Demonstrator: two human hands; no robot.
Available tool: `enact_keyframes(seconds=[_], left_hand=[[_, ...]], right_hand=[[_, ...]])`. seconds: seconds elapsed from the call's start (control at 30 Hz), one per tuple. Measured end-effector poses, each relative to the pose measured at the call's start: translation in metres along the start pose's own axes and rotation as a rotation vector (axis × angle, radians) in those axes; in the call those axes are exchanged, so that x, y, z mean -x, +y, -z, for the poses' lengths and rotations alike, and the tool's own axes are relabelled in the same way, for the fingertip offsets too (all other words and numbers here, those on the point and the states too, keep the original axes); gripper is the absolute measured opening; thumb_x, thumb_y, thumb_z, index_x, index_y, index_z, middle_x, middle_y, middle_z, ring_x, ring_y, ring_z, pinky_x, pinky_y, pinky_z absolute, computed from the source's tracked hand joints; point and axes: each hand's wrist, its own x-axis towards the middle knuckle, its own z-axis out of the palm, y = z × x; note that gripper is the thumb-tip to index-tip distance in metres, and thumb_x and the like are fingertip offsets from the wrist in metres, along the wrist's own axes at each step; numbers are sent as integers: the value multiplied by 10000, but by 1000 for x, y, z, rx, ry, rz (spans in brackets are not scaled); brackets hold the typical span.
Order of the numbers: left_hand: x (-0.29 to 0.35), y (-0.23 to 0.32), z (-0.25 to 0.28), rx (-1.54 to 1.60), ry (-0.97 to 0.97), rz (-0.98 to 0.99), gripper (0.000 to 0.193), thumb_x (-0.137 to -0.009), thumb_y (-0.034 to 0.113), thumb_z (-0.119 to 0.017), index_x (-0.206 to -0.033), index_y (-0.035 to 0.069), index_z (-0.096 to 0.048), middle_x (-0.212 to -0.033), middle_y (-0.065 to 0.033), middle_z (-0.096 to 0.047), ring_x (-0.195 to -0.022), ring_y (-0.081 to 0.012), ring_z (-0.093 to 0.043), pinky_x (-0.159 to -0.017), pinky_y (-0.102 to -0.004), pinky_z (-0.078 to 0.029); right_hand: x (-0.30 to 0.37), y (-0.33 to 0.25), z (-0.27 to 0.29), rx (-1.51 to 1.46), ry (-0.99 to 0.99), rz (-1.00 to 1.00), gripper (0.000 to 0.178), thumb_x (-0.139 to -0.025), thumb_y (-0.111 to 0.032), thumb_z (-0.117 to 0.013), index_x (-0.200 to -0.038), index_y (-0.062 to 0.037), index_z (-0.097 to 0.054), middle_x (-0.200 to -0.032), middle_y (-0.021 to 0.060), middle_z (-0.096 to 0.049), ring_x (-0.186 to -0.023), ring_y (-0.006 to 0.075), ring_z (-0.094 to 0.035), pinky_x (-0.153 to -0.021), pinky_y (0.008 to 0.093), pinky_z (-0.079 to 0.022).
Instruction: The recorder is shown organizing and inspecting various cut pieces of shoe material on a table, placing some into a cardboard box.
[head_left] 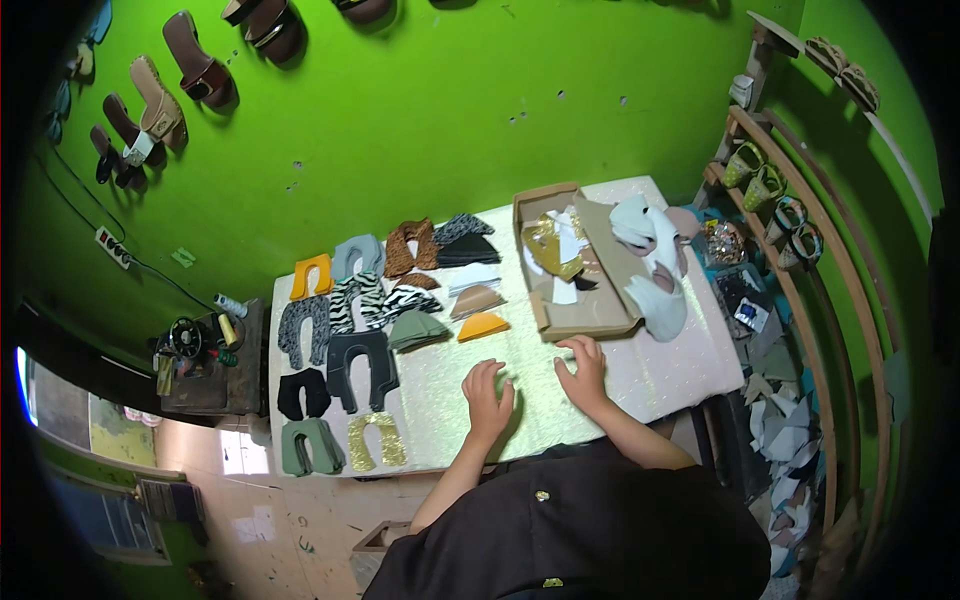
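In the head view, two bare hands lie flat on a pale glittery sheet (560,400) that covers the table (690,370) in the middle of the frame. The left hand (488,398) rests palm down just below centre, fingers slightly spread and clamped on nothing. The right hand (582,370) rests just to its right, fingers spread, its fingertips close to the lower edge of one open cardboard box (590,310). The box sits right of centre and holds gold and white cut scraps.

Left of the hands lie rows of cut shoe-upper pieces (362,330): about eight U-shaped ones, among them one orange, two zebra-striped, two black, one green and one gold glitter (376,440), plus a column of some six smaller toe-shaped pieces, the lowest one orange (483,326).

One white bundle of material (655,270) lies right of the box. About six sandals (200,70) hang on the green wall in the upper left. Four sandals stand on a curved wooden rack (800,200) at the right edge.
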Motion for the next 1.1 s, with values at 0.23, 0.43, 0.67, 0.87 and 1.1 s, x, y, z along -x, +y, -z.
enact_keyframes(seconds=[0.23,0.43,0.67,0.87,1.1], left_hand=[[-44,46,-68,-149,-247,-113,524,-760,147,-593,-1261,133,-437,-1301,-116,-416,-1271,-289,-349,-1014,-523,-212],[-41,47,-92,-303,-267,-63,449,-777,143,-568,-1216,176,-475,-1261,-70,-456,-1270,-228,-371,-971,-615,-195],[-32,53,-101,-305,-219,14,501,-731,130,-605,-1213,200,-491,-1286,-47,-442,-1300,-218,-334,-968,-610,-157],[-31,59,-99,-287,-196,25,451,-754,113,-564,-1195,174,-493,-1277,-63,-456,-1288,-215,-350,-960,-607,-170],[-32,52,-103,-239,-189,66,463,-749,124,-574,-1199,208,-510,-1284,-44,-455,-1298,-227,-346,-960,-605,-137]], right_hand=[[-69,38,49,135,-38,131,197,-734,-159,-630,-926,-120,-617,-1018,50,-553,-1013,228,-489,-890,408,-295],[-134,68,17,458,-335,447,327,-734,-92,-567,-1054,-134,-615,-1034,63,-573,-1061,234,-491,-947,535,-258],[-193,109,-53,622,-410,359,354,-751,-62,-536,-1101,-113,-549,-1000,110,-582,-977,259,-565,-913,538,-306],[-220,116,-45,670,-529,295,155,-761,-88,-523,-861,-88,-641,-808,105,-653,-797,264,-637,-868,463,-356],[-223,68,24,316,-209,380,116,-779,-173,-573,-852,-107,-636,-807,87,-651,-825,254,-609,-772,422,-360]])
